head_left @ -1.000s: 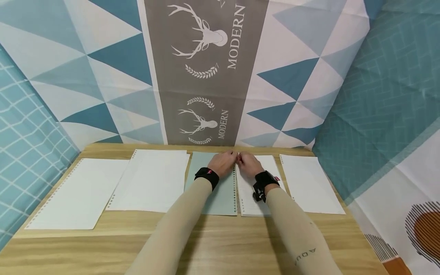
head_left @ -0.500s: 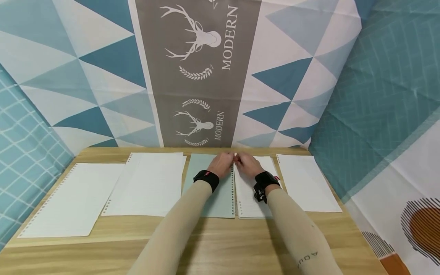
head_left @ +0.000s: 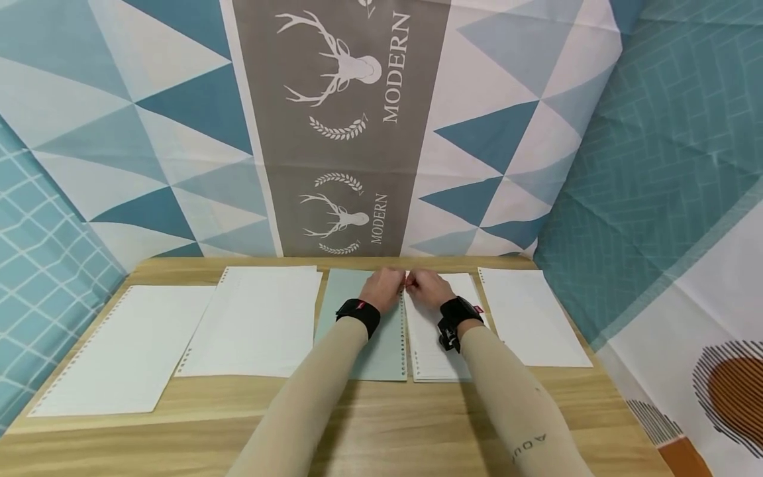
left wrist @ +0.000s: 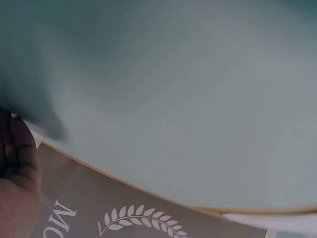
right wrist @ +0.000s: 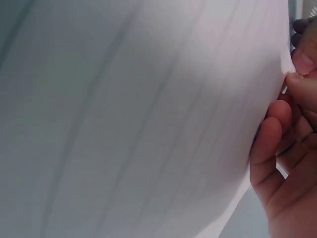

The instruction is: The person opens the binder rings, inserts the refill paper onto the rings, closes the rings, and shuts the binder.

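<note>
In the head view my left hand (head_left: 381, 290) lies over the top of a pale green sheet or cover (head_left: 384, 354) with holes along its right edge. Over the top of a punched white paper stack (head_left: 435, 361) lies my right hand (head_left: 430, 290). Their fingertips meet at the gap between the two, curled about a small red thing (head_left: 407, 283), too small to name. In the right wrist view my right thumb (right wrist: 301, 91) pinches beside the other hand's fingertips. Lined paper fills much of that view. The left wrist view shows curled fingers (left wrist: 17, 148) beside the green surface.
At the left lie white punched sheets (head_left: 125, 351), and larger white sheets (head_left: 250, 324) nearer the middle. Another white sheet (head_left: 533, 318) is at the right. Patterned cloth (head_left: 334, 132) stands behind the wooden table (head_left: 381, 430).
The head view has shifted slightly, so the table and papers sit a little lower and further left. Both hands stay together at the top of the gap, with only small finger movements.
</note>
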The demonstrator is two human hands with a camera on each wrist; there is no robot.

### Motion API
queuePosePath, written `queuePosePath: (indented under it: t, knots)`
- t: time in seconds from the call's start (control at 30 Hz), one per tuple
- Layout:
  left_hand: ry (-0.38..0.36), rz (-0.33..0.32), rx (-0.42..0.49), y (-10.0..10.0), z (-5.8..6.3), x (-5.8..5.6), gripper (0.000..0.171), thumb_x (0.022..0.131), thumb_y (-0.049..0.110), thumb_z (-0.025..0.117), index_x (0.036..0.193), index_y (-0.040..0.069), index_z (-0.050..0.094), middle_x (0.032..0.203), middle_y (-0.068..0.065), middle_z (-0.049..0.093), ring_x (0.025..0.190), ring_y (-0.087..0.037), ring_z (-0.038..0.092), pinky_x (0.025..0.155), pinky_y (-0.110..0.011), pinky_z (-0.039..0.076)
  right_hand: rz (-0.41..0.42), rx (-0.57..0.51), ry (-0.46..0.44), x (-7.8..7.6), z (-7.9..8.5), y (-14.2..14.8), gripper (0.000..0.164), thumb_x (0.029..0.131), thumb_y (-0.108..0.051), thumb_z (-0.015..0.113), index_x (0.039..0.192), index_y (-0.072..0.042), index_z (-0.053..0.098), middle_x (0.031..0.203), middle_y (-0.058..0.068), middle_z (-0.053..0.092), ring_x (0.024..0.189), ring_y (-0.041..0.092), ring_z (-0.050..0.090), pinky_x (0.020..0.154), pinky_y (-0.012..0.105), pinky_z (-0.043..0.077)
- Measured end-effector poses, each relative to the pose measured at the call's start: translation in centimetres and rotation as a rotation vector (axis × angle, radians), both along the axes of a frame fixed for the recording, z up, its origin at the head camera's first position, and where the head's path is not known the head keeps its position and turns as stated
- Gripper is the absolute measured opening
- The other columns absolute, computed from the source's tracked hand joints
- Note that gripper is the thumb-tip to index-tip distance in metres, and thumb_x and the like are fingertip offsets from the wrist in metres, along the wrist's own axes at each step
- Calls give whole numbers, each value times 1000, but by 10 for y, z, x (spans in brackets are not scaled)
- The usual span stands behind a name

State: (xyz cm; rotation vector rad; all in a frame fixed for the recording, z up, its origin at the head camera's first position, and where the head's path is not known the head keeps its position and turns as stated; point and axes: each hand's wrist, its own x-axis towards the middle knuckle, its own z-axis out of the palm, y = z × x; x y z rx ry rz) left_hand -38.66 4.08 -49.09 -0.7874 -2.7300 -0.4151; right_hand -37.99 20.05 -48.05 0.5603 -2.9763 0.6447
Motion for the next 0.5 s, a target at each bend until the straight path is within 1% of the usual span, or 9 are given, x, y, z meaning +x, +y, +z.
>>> queuePosePath:
  t: [0.07,0.2,0.33,0.4,0.43,0.5]
  knots:
    - [-26,-3,33,1,-1,-2,13,95,3,66,84,11,64,81,-4,67,71,-19,62,62,-31,50,-8,10,-2,1,-1,0,7,97,-8,63,100,-8,69,97,9,71,86,22,64,78,38,51]
    - [-97,-22,116,1,2,-6,18,89,-6,63,80,10,63,77,-2,63,71,-18,56,65,-30,45,-20,34,25,1,-1,1,8,99,-10,61,99,-9,69,96,8,71,84,21,63,75,37,50]
    - [-149,-25,171,-1,3,-10,17,86,-7,64,79,9,66,75,0,60,71,-16,54,67,-29,44,-17,35,36,0,-2,2,8,100,-12,61,95,-11,68,93,6,69,80,19,61,73,34,48]
    - [-156,-18,173,-3,3,-10,16,88,-5,65,80,8,67,75,-1,61,71,-18,56,68,-30,45,-13,33,30,-1,-3,2,7,99,-13,62,94,-11,67,91,5,68,79,18,60,72,33,47]
    - [-147,-17,157,-3,2,-10,14,88,-5,66,81,8,67,76,-2,62,72,-19,58,68,-32,47,-5,31,26,-1,-3,1,8,99,-13,61,94,-12,67,91,4,68,79,17,60,72,33,47]
    - [-101,-22,93,-4,1,-8,9,91,-1,66,87,6,66,82,-5,66,76,-22,64,69,-35,52,5,33,22,-1,-3,0,8,100,-14,61,94,-12,66,89,4,67,77,17,59,71,32,46]
